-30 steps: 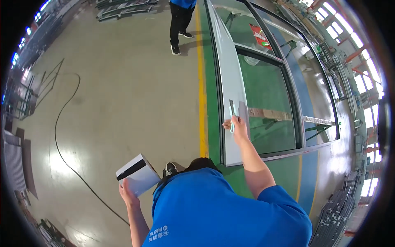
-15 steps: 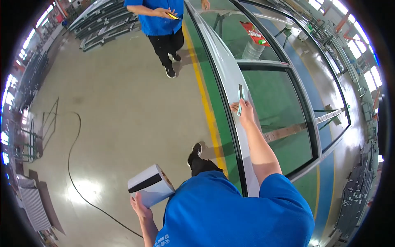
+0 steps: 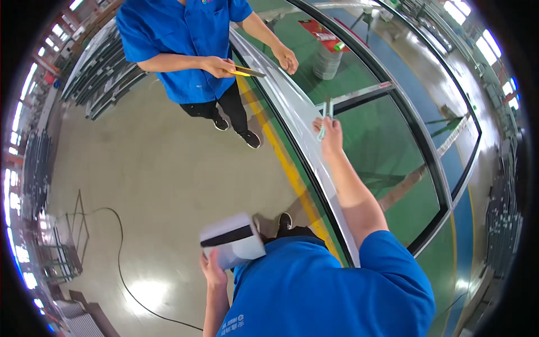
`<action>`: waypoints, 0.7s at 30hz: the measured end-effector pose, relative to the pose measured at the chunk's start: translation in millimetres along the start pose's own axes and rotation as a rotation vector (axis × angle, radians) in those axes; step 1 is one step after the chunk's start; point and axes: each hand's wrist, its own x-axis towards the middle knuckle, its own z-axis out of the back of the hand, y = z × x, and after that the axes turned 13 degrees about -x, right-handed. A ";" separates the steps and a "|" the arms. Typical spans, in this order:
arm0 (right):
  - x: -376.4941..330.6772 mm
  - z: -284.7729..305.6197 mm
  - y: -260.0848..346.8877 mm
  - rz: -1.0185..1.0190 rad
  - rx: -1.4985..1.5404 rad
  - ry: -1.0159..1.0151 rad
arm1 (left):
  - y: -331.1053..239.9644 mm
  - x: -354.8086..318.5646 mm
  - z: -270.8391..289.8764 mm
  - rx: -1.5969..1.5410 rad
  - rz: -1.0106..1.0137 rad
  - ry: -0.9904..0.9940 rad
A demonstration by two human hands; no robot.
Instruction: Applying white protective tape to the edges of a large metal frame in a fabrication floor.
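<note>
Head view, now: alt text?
A person in blue holds a white roll in the left hand, a pale-green tool in the right hand over a large window-like frame. Beside the frame, a co-worker holds a yellow tool.

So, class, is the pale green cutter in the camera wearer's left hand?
No: the right hand holds the pale green cutter, while the left hand holds a white roll.

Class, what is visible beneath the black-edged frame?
Through the frame: green floor, a brownish bar, and a cylindrical container topped by a red sheet. Whatever lies under the pale side strip is hidden.
</note>
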 end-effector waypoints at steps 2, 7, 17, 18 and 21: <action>-12.9 17.2 34.2 0.062 0.025 0.005 | -7.7 32.6 -27.5 0.035 0.065 0.188; -85.3 82.7 126.6 0.246 -0.250 -0.135 | -15.1 80.3 -148.4 0.304 0.256 0.668; -274.4 41.7 235.2 0.143 -0.393 -0.207 | 27.6 -8.2 -242.9 0.700 0.878 1.498; -279.4 36.5 234.0 0.094 -0.359 -0.211 | 31.0 -27.1 -238.3 0.861 0.732 1.579; -293.7 47.9 219.1 0.052 -0.468 -0.193 | 22.7 -76.2 -217.7 0.806 0.486 2.028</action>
